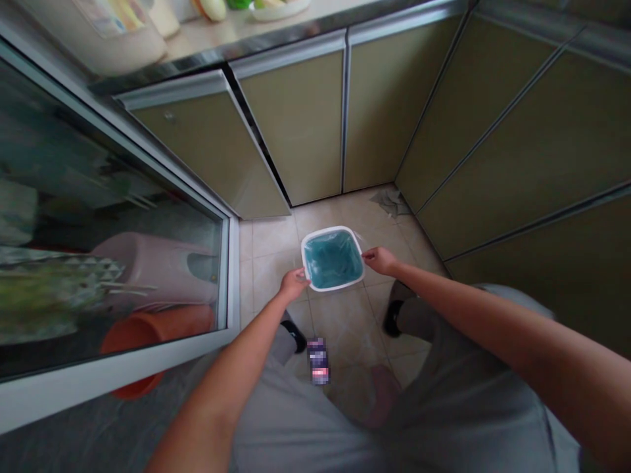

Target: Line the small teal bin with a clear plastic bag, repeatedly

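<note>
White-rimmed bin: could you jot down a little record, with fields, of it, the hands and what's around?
container: white-rimmed bin, teal inside
lining: see-through plastic liner
left hand: gripping the bin's left edge
right hand: gripping the opposite edge
floor: pale tiles
corner: crumpled grey item
cupboards: leftmost door, dark gap beside it
picture's left: orange bucket

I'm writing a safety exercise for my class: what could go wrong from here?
The white-rimmed bin, with the left hand and right hand at opposite sides of its rim, might tilt if one lets go. The blurred item on the floor could be stepped on. The cabinet door at the picture's left seems ajar and might get bumped.
</note>
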